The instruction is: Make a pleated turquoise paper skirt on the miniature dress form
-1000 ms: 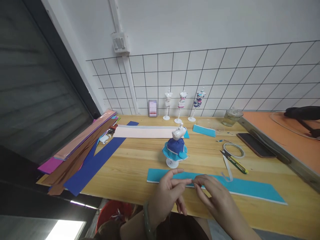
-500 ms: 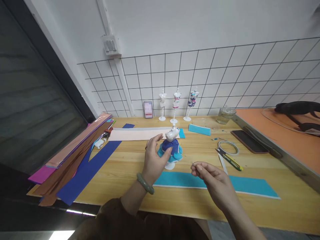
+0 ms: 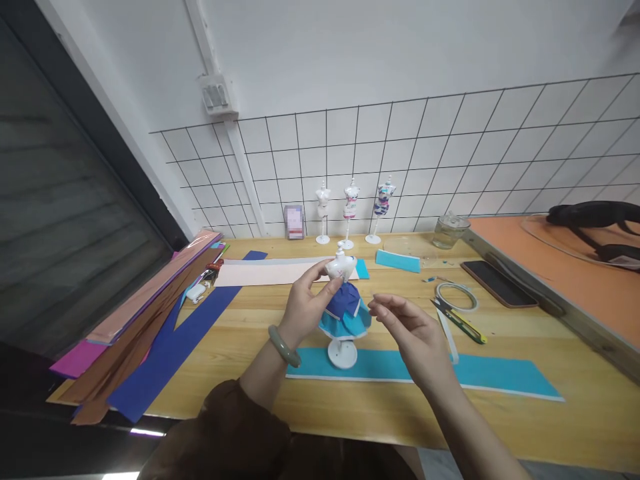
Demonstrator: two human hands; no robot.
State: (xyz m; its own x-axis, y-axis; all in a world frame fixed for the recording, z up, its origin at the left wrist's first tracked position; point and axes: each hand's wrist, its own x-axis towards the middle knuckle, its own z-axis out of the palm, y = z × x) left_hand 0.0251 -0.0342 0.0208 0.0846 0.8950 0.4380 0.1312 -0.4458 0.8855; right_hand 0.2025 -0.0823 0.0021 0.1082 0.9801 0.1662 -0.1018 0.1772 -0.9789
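My left hand [image 3: 307,303] is closed around the torso of a small white dress-form mannequin [image 3: 340,268], thumb in front and fingers behind. The mannequin wears a dark blue layer [image 3: 344,301] over a ruffled light blue skirt [image 3: 350,327]. Its round white base [image 3: 343,355] shows in front of a long light blue strip [image 3: 493,375]; I cannot tell whether it touches the table. Just right of the skirt, my right hand [image 3: 407,330] has thumb and forefinger tips drawn together. Whatever may be between them is too small to make out.
Three more mannequins [image 3: 350,200] stand by the wall. On the right lie a utility knife [image 3: 463,323], a tape roll [image 3: 457,298], a phone [image 3: 493,283] and a glass jar [image 3: 450,231]. Coloured paper strips [image 3: 145,327] are piled left; a pale pink strip [image 3: 265,272] lies behind.
My left hand has moved from the skirt up to the mannequin's torso and gripped it. The mannequin has shifted toward me. My right hand has risen leftward to the skirt's edge.
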